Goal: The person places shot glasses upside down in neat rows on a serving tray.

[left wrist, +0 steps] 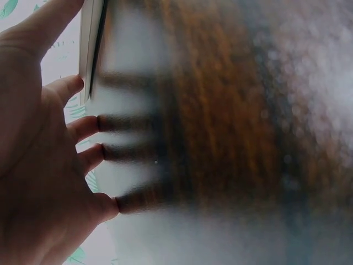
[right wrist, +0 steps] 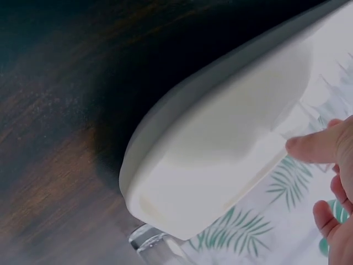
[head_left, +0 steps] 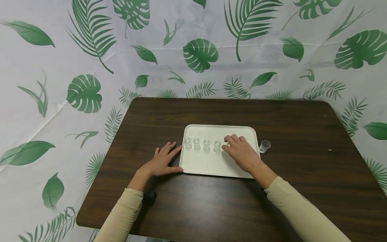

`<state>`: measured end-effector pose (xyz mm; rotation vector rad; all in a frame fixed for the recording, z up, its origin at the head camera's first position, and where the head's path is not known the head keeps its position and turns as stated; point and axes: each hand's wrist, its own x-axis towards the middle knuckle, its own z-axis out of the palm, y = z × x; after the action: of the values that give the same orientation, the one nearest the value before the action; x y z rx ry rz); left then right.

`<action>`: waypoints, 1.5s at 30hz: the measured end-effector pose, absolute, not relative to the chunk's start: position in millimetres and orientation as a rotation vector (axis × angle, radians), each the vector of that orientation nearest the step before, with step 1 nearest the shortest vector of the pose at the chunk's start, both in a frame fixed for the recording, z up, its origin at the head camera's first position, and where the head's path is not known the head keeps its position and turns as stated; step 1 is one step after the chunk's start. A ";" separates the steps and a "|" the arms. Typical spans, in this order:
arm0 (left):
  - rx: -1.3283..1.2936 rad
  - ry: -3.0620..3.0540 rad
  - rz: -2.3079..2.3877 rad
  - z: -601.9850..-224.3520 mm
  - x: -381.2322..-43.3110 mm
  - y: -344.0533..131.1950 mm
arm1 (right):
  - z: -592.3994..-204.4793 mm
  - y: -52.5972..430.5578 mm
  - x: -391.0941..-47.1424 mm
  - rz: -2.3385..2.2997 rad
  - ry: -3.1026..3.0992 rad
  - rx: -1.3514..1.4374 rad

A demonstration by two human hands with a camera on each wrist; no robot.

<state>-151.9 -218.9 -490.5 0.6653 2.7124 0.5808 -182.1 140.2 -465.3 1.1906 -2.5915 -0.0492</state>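
Several small clear glasses, among them one shot glass (head_left: 206,145), form a row across a cream tray (head_left: 205,165), seemingly with their narrower ends up. At the row's right end, my right hand (head_left: 242,154) reaches over the tray, its thumb and index finger around another small glass (head_left: 228,145), mostly hidden by the fingers. In the right wrist view the thumb (right wrist: 314,148) shows over the tray. My left hand (head_left: 163,161) lies spread at the tray's left edge, thumb and a fingertip touching the rim. One more shot glass (head_left: 264,146) stands on the table beside the tray's right edge.
The tray sits on a dark wood-grain table (head_left: 302,161). Behind and around it hangs a white cloth (head_left: 169,30) printed with green leaves. A small dark object (head_left: 149,197) lies by the left wrist.
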 end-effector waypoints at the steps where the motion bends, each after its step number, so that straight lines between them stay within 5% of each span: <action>1: 0.668 2.714 0.584 -490.8 -151.9 -219.2 | -465.0 140.8 -181.9 -0.029 -2.593 1.194; 16: 0.642 2.707 0.549 -494.9 -153.7 -221.9 | -444.4 150.0 -176.9 0.465 -2.601 1.033; 24: 0.645 2.704 0.549 -494.6 -154.0 -221.1 | -432.2 187.1 -173.5 0.742 -2.676 0.605; 45: 0.639 2.708 0.541 -492.9 -152.8 -219.5 | -473.0 266.2 -171.2 1.253 -2.913 0.166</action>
<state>-152.8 -219.5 -492.9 0.6393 2.7080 0.5407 -171.2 266.2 -473.0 0.1662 -2.9133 1.2526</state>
